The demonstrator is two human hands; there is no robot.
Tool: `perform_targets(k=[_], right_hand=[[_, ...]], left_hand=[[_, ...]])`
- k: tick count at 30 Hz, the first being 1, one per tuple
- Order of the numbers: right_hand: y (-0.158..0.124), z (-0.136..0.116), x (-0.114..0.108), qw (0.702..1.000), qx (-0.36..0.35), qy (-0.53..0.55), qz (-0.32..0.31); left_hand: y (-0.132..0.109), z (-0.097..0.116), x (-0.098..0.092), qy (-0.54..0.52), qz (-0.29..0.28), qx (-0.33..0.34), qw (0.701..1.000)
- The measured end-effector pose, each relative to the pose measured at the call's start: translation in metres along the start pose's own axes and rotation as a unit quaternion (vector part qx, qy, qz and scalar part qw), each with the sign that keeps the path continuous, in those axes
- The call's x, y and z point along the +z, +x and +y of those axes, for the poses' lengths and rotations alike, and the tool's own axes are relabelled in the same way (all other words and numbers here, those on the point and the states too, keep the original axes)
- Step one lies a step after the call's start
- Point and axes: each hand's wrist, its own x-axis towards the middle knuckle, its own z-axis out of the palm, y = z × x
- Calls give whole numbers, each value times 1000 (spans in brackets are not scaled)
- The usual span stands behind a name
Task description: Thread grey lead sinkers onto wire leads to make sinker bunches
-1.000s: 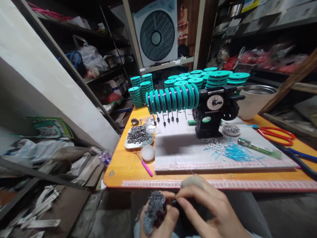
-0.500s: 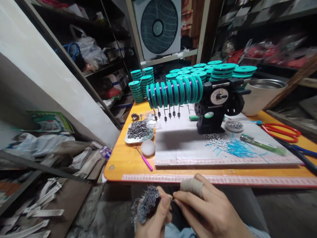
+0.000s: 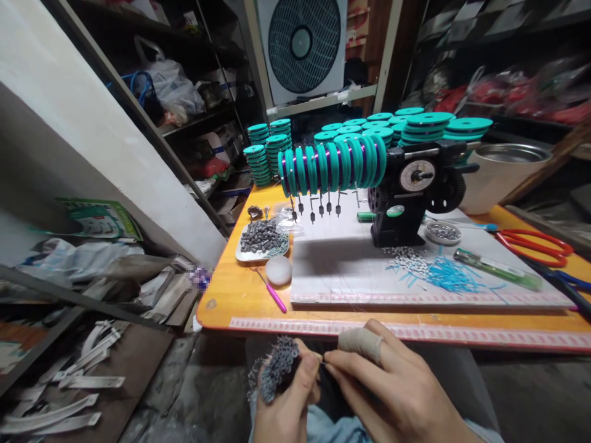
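Observation:
My left hand (image 3: 295, 394) is closed around a bunch of small dark grey pieces with thin wire ends (image 3: 278, 368), below the table's front edge. Its thumb and forefinger pinch together beside the bunch. My right hand (image 3: 392, 381), with a beige wrap (image 3: 361, 344) on one finger, has its thumb and forefinger pinched close to the left fingertips. A tiny thin item shows between the two hands, too small to name. Beyond them a black winding machine (image 3: 401, 212) holds a row of teal spools (image 3: 332, 165), with small dark weights (image 3: 321, 211) hanging below.
On the orange table (image 3: 217, 289) are a tray of grey pieces (image 3: 262, 239), a round white lid (image 3: 278, 271), a pink-handled tool (image 3: 276, 298), cut blue tubes (image 3: 455, 275), a green-labelled cutter (image 3: 498, 269) and red-handled scissors (image 3: 535, 243). Stacked teal spools (image 3: 427, 126) stand behind.
The view has shifted slightly, so the table and machine sit a little further right. Both hands keep nearly the same pose, fingertips still close together.

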Motion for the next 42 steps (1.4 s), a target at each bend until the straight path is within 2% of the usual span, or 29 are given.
perform_targets(k=[4,15,20,30,35,38,42], right_hand=[[1,0,0,1000,-5,-7,1],[3,-2,2,999,-14,-30,4],[2,-2,1,1000,-17,-25,1],[-1,-2,5,999,-14,-39,-2],[-1,-4,5,1000,-7,-28,-3],[-1,-4,6,1000,-5,-21,-5],[-3,-4,6,1000,-6,-17,-6]], left_hand=[[2,2,-4,-26,-33,-27,999],[2,0,-3,-40,-12,-31,999],[2,1,-5,-46,6,-52,998],[5,-6,-11,-43,-28,-25,998],[6,-8,-12,-23,5,-31,999],[6,-8,-12,-28,3,-20,999],[5,-8,-12,-27,16,-42,999]])
